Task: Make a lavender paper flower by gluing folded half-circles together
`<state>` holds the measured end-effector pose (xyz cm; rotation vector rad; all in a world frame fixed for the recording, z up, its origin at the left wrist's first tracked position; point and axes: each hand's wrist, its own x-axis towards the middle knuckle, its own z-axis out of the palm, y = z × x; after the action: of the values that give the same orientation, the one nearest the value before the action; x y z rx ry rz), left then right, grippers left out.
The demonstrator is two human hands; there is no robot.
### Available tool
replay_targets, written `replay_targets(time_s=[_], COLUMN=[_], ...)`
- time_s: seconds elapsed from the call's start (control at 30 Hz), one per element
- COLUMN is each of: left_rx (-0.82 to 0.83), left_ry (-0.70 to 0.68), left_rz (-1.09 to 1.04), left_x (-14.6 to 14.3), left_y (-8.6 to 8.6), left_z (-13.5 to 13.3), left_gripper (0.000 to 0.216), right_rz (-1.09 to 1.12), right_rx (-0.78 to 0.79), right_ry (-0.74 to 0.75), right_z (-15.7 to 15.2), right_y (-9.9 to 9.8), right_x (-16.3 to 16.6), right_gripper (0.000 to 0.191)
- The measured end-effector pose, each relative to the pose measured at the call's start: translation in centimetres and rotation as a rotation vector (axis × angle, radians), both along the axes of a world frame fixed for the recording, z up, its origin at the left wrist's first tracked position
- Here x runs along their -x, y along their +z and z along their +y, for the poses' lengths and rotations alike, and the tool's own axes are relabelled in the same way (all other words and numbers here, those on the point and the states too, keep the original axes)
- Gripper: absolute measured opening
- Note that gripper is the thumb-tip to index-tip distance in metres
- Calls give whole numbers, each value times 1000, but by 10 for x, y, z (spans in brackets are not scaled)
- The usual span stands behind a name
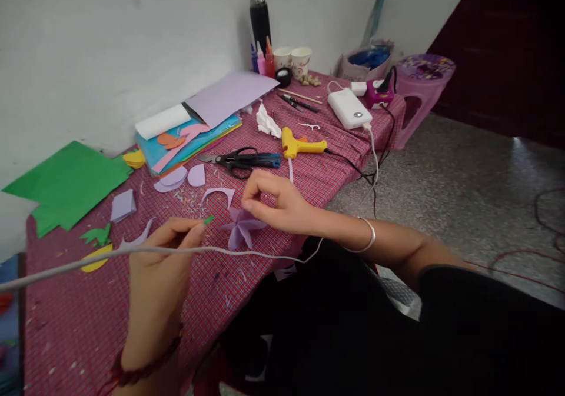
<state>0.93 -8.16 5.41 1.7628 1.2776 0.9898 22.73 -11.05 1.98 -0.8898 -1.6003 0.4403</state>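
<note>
A small green strip (pixel 209 220) is pinched between the thumb and forefinger of my left hand (pixel 161 266), held over the table. My right hand (pixel 285 205) is closed, thumb and forefinger drawn together; anything between them is too small to make out. Just below its fingertips lies a purple flower (pixel 241 231) with several folded petals; I cannot tell if the fingers touch it. Beyond the hands is a curved lilac offcut (pixel 219 195). Rounded lilac pieces (pixel 172 179) lie farther back.
Behind my right hand are scissors (pixel 238 160) and a yellow glue gun (pixel 302 144) with its cord. Green sheets (pixel 73 184) lie left, a lilac sheet (pixel 232 96) at the back. A white power bank (pixel 348 109) sits right. A pale cable (pixel 145 249) crosses before my hands.
</note>
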Motion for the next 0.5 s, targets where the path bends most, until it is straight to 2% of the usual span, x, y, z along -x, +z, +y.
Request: replay_targets(time_s=[0.1, 0.2, 0.37, 0.5], left_rx=[-66, -114, -107, -18], left_ry=[-59, -134, -150, -113], left_rz=[167, 214, 224, 188], left_x=[4, 2, -2, -2], left_y=[-5, -8, -13, -14], left_z=[1, 1, -3, -11], left_gripper=[15, 14, 13, 16], right_rz=[-178, -332, -423, -436], right_rx=[50, 124, 150, 138], right_ry=[-16, -56, -83, -79], right_z=[-12, -20, -20, -20], right_y=[-21, -34, -41, -44], right_x=[-6, -3, 6, 8], right_gripper=[9, 8, 4, 5])
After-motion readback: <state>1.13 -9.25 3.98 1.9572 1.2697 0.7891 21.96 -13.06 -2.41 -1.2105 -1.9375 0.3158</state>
